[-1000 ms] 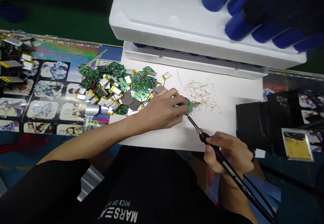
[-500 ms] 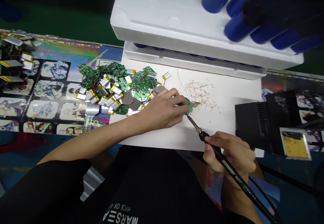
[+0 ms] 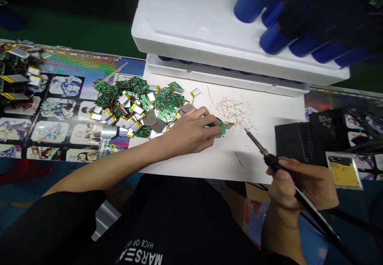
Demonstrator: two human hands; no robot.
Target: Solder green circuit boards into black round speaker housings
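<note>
My left hand (image 3: pixel 197 131) has its fingers closed on a green circuit board (image 3: pixel 222 128), partly hidden under the fingertips. A small silver battery (image 3: pixel 229 125) with a yellow edge sits at the board's right side. My right hand (image 3: pixel 302 183) grips a soldering iron (image 3: pixel 271 159), whose tip points up and left, apart from the board. Left of my left hand lies a heap of green circuit boards (image 3: pixel 169 103) and silver batteries with thin wires. Tan crumbs (image 3: pixel 235 109) are scattered on the white work surface (image 3: pixel 191 167) beyond the board.
White foam trays (image 3: pixel 179 35) holding blue cylinders (image 3: pixel 248 7) stand along the back. A black box (image 3: pixel 291 143) and a holder with a yellow sponge (image 3: pixel 344 173) are at the right. More batteries (image 3: pixel 19 75) are piled at the far left.
My right hand has drawn the soldering iron away from the circuit board, to the right. A thin dark strand now shows on the white surface. My left hand stays on the board.
</note>
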